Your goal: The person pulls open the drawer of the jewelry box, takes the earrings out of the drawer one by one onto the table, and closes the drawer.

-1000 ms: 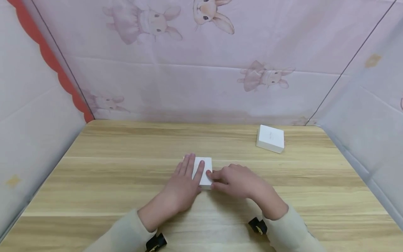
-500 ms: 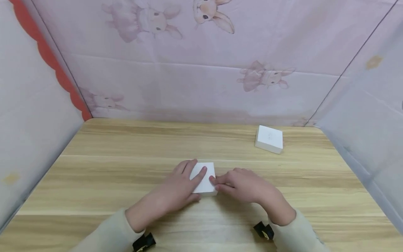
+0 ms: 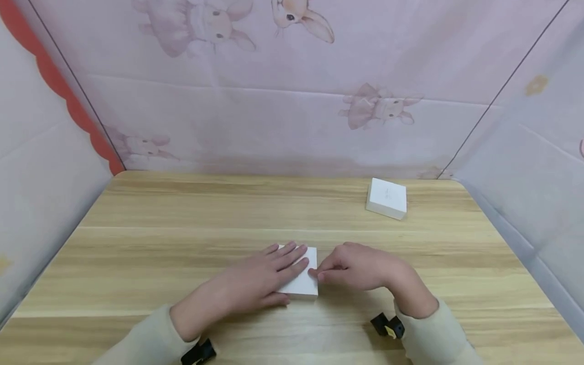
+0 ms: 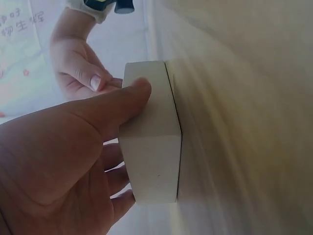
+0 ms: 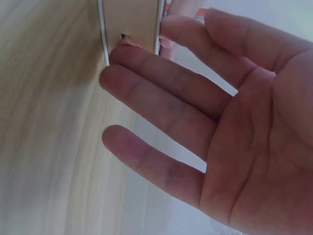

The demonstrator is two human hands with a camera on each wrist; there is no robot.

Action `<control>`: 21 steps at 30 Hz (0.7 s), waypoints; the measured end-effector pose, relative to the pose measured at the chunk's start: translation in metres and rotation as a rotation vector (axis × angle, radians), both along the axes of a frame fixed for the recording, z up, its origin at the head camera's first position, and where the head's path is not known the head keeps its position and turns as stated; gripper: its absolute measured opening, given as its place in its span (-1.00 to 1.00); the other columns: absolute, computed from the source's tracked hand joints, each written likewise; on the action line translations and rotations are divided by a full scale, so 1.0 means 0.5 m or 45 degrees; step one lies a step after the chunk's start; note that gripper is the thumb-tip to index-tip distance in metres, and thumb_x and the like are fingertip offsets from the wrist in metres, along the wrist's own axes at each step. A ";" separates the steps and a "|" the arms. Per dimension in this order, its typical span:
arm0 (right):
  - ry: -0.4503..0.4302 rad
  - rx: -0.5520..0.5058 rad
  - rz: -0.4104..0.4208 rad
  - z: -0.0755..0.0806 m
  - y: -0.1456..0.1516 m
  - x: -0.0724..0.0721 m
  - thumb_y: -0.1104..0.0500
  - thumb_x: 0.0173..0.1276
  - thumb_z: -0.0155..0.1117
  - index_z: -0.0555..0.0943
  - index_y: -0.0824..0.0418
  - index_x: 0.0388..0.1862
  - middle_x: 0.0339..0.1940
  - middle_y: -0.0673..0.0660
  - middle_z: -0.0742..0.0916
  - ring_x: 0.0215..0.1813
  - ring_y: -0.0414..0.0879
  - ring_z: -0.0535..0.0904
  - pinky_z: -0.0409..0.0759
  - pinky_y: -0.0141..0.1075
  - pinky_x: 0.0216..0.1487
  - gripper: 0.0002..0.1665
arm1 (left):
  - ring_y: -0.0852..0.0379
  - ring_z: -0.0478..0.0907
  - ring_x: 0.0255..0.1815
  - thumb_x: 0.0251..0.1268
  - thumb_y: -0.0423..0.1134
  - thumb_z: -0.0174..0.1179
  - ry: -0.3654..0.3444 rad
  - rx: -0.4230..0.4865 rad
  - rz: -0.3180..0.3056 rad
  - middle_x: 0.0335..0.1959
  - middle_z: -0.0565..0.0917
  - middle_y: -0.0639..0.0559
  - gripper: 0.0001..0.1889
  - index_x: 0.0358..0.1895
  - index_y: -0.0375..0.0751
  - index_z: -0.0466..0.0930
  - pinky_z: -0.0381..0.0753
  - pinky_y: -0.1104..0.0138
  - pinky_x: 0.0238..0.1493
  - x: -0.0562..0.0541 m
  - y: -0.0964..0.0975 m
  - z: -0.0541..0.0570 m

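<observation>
As the pale sleeves [image 3: 435, 332] reach in from the bottom of my head view, each shows a black unit [image 3: 387, 325] by its wrist. My left hand [image 3: 253, 280] has its grip spread wide, fingers flat across the top of a white box [image 3: 299, 285]; the left wrist view shows me its thumb laid against the box's near side. That box rests on the surface [image 3: 182, 208], between my two hands. At its right edge is my right hand [image 3: 360, 266], index tip at the top's rim. The right wrist view gives me its other fingers loosely extended, so I read this grip as fairly wide, though I cannot tell whether the thumb touches the box. There I also see a small hole [image 5: 122, 36] in the box's side, a little pinkish scrap [image 5: 131, 41] next to it, near the middle fingertip. Farther off and to the right, a second box [image 3: 387, 196] lies near the surface's back edge, faint print on its top. Beyond hangs a pinkish cloth [image 3: 255, 126] printed with rabbits [image 3: 201, 25], and at its left runs a red scalloped trim [image 3: 64, 88].
</observation>
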State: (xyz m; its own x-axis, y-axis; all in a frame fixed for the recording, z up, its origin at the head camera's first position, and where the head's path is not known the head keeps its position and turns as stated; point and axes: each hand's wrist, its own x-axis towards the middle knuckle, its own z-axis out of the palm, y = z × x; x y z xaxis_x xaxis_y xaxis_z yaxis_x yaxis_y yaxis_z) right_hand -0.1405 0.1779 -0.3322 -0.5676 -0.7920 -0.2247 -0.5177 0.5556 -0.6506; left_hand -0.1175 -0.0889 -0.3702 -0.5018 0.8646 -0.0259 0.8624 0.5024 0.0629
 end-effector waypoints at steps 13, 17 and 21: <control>-0.117 -0.074 -0.272 -0.016 0.010 -0.014 0.06 0.52 0.16 0.53 0.06 -0.24 -0.45 0.06 0.66 -0.46 -0.13 0.55 0.57 -0.29 -0.41 -0.87 | -0.10 -0.14 0.65 0.47 0.25 -0.02 0.017 -0.036 0.080 0.66 -0.15 -0.07 -0.16 0.64 -0.04 -0.11 0.01 -0.02 0.58 0.034 0.016 0.000; -0.350 -0.068 -0.398 -0.031 0.014 -0.022 -0.05 0.56 0.09 0.57 0.22 -0.22 -0.48 0.19 0.67 -0.55 -0.07 0.56 0.58 -0.23 -0.52 -0.64 | -0.14 -0.36 0.65 0.44 0.31 -0.04 0.004 -0.010 0.063 0.66 -0.35 -0.06 -0.07 0.64 -0.04 -0.27 -0.11 -0.06 0.59 0.035 0.021 -0.005; -0.531 -0.020 -0.402 -0.042 0.021 -0.025 -0.13 0.57 0.03 0.61 0.25 -0.17 -0.42 0.22 0.72 -0.50 0.01 0.66 0.65 -0.17 -0.51 -0.53 | -0.18 -0.44 0.64 0.46 0.32 -0.10 -0.006 -0.001 0.059 0.65 -0.43 -0.05 -0.07 0.64 -0.08 -0.30 -0.16 -0.07 0.59 0.033 0.025 -0.012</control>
State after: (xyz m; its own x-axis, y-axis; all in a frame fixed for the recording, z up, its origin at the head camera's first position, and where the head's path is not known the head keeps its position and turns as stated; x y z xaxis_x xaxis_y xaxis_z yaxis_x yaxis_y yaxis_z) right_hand -0.1531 0.1882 -0.3532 -0.6441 -0.6019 -0.4720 -0.0221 0.6315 -0.7751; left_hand -0.1012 -0.0763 -0.3761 -0.5415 0.8402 -0.0291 0.8377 0.5422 0.0660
